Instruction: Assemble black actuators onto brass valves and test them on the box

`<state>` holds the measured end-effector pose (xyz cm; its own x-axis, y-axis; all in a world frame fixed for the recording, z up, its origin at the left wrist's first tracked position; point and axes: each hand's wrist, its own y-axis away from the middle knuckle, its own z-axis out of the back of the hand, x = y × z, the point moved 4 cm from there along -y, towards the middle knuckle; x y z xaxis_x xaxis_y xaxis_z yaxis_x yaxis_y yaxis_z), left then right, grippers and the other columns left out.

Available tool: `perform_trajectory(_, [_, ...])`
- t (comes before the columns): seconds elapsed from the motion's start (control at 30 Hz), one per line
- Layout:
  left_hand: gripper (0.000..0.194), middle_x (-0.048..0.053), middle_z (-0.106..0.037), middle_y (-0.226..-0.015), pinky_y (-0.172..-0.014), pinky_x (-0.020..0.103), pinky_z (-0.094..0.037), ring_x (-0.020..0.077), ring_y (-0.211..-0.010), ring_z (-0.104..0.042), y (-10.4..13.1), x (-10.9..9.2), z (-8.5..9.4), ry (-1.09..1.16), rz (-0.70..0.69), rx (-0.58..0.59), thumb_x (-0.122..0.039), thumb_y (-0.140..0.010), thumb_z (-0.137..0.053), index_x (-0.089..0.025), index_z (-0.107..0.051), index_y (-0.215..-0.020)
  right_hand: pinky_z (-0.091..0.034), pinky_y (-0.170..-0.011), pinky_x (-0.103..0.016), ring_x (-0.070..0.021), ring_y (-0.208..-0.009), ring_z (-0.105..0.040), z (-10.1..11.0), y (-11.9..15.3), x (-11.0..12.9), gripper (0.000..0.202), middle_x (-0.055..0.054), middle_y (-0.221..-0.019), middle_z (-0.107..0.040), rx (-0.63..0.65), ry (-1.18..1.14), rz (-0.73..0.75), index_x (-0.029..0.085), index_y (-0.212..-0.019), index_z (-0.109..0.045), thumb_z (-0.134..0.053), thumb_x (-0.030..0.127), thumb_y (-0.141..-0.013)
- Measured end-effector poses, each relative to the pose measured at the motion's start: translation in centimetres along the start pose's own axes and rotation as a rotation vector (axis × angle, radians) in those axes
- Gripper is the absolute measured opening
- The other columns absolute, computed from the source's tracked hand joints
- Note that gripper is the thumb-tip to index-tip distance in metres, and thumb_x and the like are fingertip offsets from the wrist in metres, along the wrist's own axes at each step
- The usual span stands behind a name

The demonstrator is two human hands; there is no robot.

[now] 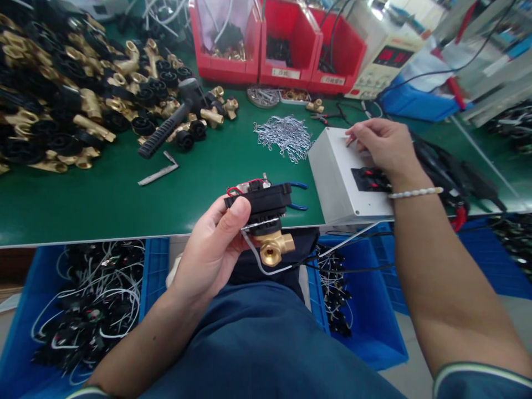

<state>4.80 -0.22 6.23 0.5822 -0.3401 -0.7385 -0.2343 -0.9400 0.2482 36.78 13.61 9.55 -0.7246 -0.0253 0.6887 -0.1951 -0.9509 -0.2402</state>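
Observation:
My left hand (pixel 214 238) is closed around a motorized brass valve (pixel 268 208). Its black actuator housing is uppermost, with thin red wires showing on top and the brass body (pixel 272 247) below. A white cable loops down from it. Behind the valve, blue-handled pliers (pixel 300 207) lie on the bench, partly hidden. My right hand (pixel 384 144) rests over a white control box (pixel 334 177), thumb and fingers pinched at a small switch lever (pixel 348 142) on its top. Red and black terminals (pixel 369 179) sit under the wrist.
Brass valve bodies (pixel 89 102) are heaped at left beside a hammer (pixel 172 119) and a hex key (pixel 160 172). Metal clips (pixel 286 136) lie mid-bench before red bins (pixel 228 66). A power supply (pixel 386 55) stands behind. Blue crates (pixel 155 266) sit below the bench edge.

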Motion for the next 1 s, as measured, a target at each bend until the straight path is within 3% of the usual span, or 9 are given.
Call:
perform_trajectory(0.2, [0.049,0.006,-0.079,-0.093,-0.068,0.027,-0.065,0.0243,-0.083,-0.078,0.2,0.0,-0.3,-0.052,-0.004,0.004,-0.06,-0.081,-0.078,-0.017,-0.075,-0.104,-0.038,-0.059,-0.027,-0.0085,-0.057,-0.047,-0.1,0.1,0.3,0.017,-0.003,-0.073,-0.067,-0.002,0.016,0.004,0.016,-0.084,-0.076,-0.063,0.02,-0.094])
perform_trajectory(0.63, [0.058,0.007,-0.076,-0.099,-0.068,0.032,-0.066,0.028,-0.09,-0.078,0.1,-0.2,0.0,-0.186,-0.034,-0.029,-0.068,-0.082,-0.071,-0.018,-0.07,-0.111,-0.032,-0.054,-0.021,-0.0019,-0.051,-0.04,-0.3,0.5,1.2,0.019,0.003,-0.064,-0.06,-0.023,-0.003,-0.033,0.006,-0.09,-0.076,-0.058,0.007,-0.097])
perform_trajectory(0.83, [0.061,0.007,-0.077,-0.098,-0.068,0.031,-0.065,0.0258,-0.084,-0.077,0.1,-0.1,0.0,-0.167,-0.022,-0.026,-0.07,-0.078,-0.074,-0.019,-0.072,-0.111,-0.031,-0.055,-0.021,-0.0006,-0.051,-0.04,-0.3,0.7,1.7,0.019,0.002,-0.065,-0.061,-0.023,0.024,-0.028,0.003,-0.094,-0.076,-0.058,0.007,-0.098])
perform_trajectory(1.0, [0.06,0.006,-0.076,-0.086,-0.068,0.031,-0.064,0.0288,-0.091,-0.077,0.0,-0.2,-0.2,-0.197,-0.028,-0.02,-0.07,-0.082,-0.07,-0.018,-0.071,-0.113,-0.029,-0.055,-0.022,0.0,-0.052,-0.041,-0.4,0.7,1.5,0.019,0.001,-0.066,-0.062,-0.025,0.022,-0.054,0.001,-0.098,-0.076,-0.059,0.01,-0.098])
